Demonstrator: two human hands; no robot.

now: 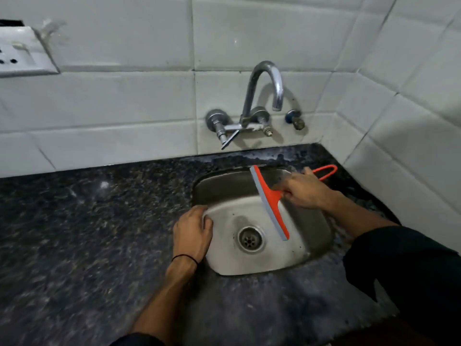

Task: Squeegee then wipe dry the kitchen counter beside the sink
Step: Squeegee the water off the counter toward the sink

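My right hand [305,189] grips the handle of an orange squeegee [268,198] with a grey rubber blade. The blade hangs over the steel sink [252,267], running from the far rim down towards the drain. The handle's orange loop sticks out past my fingers. My left hand [193,232] rests flat on the sink's left rim, fingers curled over the edge, holding nothing. The dark speckled granite counter [87,233] spreads to the left of the sink and looks wet and streaky.
A chrome wall tap [264,96] arches over the back of the sink. White tiled walls close in behind and on the right. A switch socket plate [22,53] sits on the wall at far left. The drain [250,239] is open.
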